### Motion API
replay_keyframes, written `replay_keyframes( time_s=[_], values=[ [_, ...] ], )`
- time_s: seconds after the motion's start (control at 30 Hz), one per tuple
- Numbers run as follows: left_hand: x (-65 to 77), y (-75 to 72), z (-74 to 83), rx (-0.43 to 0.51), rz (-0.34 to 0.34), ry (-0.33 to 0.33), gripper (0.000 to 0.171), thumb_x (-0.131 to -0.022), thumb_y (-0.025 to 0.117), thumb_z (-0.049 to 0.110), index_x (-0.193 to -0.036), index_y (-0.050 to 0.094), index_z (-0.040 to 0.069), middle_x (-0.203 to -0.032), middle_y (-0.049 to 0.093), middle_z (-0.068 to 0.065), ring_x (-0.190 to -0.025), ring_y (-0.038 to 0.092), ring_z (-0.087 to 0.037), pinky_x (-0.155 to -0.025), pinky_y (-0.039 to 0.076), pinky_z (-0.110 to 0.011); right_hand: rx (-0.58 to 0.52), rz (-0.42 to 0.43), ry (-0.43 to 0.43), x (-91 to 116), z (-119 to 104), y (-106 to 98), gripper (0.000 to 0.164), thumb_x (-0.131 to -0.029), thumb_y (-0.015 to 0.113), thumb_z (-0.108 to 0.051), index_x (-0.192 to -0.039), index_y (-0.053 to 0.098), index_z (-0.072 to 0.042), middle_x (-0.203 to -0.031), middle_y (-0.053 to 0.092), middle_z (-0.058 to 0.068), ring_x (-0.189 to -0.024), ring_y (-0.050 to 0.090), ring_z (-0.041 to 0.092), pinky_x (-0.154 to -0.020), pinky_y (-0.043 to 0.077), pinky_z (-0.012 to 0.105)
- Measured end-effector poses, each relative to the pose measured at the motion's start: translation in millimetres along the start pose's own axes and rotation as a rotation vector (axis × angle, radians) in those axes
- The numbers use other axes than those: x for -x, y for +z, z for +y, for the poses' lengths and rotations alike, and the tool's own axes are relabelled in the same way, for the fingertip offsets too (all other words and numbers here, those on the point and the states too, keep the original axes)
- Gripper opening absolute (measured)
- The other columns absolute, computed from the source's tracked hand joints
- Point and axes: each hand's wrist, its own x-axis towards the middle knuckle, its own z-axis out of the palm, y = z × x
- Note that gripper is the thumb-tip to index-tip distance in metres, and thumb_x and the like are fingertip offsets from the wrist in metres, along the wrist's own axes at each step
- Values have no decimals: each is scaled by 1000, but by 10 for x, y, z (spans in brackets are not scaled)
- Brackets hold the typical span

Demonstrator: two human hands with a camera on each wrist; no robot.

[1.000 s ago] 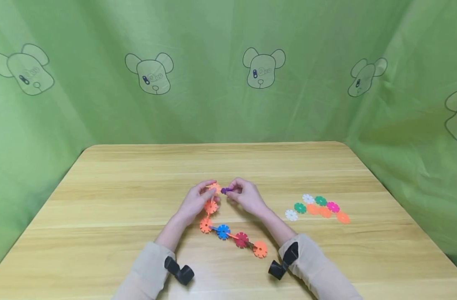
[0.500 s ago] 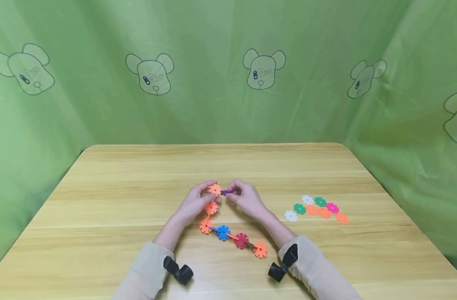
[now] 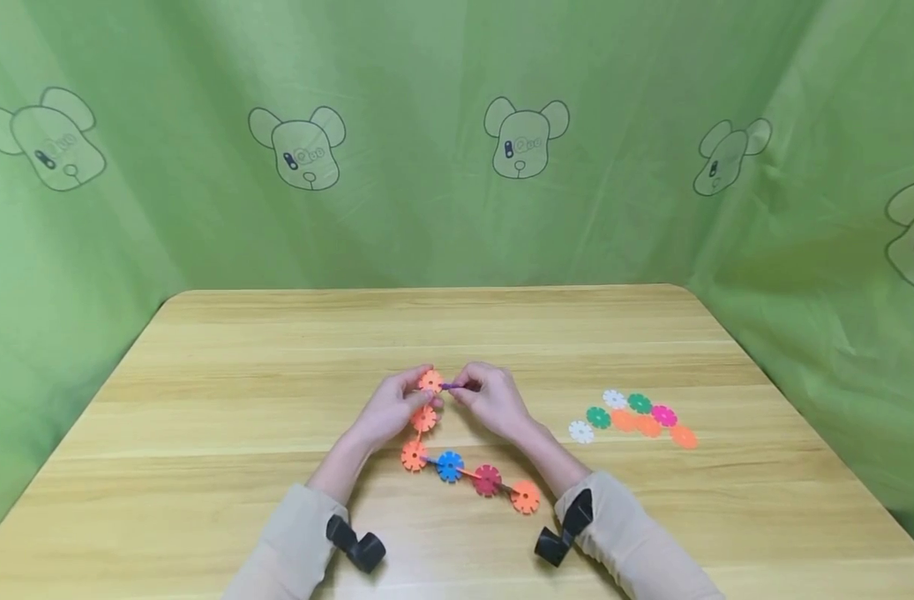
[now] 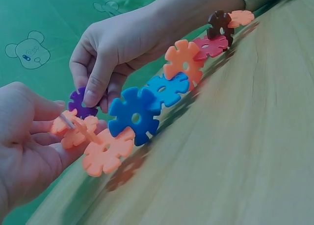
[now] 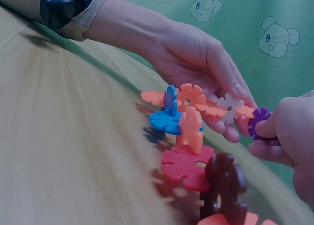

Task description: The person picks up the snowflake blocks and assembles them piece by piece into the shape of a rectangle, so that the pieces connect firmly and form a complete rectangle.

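A chain of notched plastic snowflake discs zigzags over the table, with orange, white, blue, red [image 3: 487, 480] and brown [image 4: 221, 27] pieces slotted into one another. My left hand [image 3: 389, 406] grips its far end, fingers and thumb around an orange disc [image 3: 431, 382] and a white disc [image 5: 229, 109]. Thumb and fingers of my right hand [image 3: 496, 402] pinch a purple disc [image 5: 258, 123], whose edge meets that orange end disc. Whether its slot is fully seated I cannot tell. Below my hands, a blue disc [image 4: 135, 116] and the chain's nearer part stand close over the tabletop.
Loose discs lie flat to the right of my right arm: white [image 3: 581, 431], green [image 3: 640, 403], pink [image 3: 664, 416] and orange [image 3: 684, 437] ones. A green curtain [image 3: 427, 208] hangs behind the wooden table [image 3: 277, 333].
The purple disc has turned to a thinner, edge-on look between my hands. The chain's nearer part has shifted slightly to the right. Both hands keep their hold.
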Motion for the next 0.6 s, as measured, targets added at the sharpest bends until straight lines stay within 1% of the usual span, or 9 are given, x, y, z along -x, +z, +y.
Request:
replay_keyframes(
  time_s=[0.23,0.43,0.5,0.6],
  values=[
    [7,-9,-3,-10,-26,4,51,-95,47,4,-141,28,-6,-100,65,-21,-97,62,-28,-86,48,-29,29,1,-61,-1,-5,-3,13,-74,71,6,-75,67,-7,-74,65,0,-70,59,12,-66,51,24],
    [5,4,-12,-3,-28,-16,51,-95,47,4,-142,27,-6,-101,65,-20,-99,61,-26,-90,46,-30,80,-4,-120,4,-45,-3,12,-74,71,7,-75,67,-5,-74,65,3,-69,60,14,-64,51,22],
    [2,1,-20,0,-31,-20,52,-95,47,5,-142,26,-5,-102,65,-19,-100,61,-26,-91,45,-30,90,-8,-126,3,-54,-1,12,-74,71,7,-76,67,-4,-74,65,3,-69,61,15,-65,51,22],
    [-4,-19,-38,17,-32,-23,52,-95,48,5,-142,27,-5,-103,65,-21,-101,61,-28,-94,44,-33,85,-29,-97,-6,-72,4,11,-75,70,5,-77,66,-5,-75,64,3,-70,60,14,-66,51,21]
  ],
)
